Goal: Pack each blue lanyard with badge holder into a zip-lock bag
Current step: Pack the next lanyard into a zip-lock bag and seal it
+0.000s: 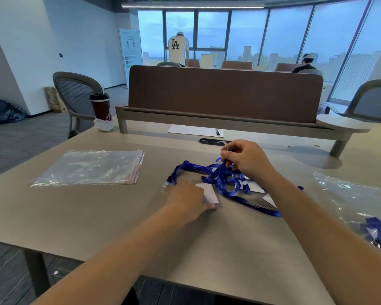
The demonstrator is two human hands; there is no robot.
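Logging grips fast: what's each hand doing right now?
Left hand: closed, pinching a white badge holder on the table.
Right hand: closed on a blue lanyard strap.

"LA" stands on a white shirt (178, 49).

two bare forearms, no sleeves, left hand (186, 198), right hand (245, 158), no rings or watch

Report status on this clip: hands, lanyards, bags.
Right hand pinching lanyard strap from tangled pile. Left hand pressing on badge holder. Empty bags stacked left, untouched. One packed bag at right.
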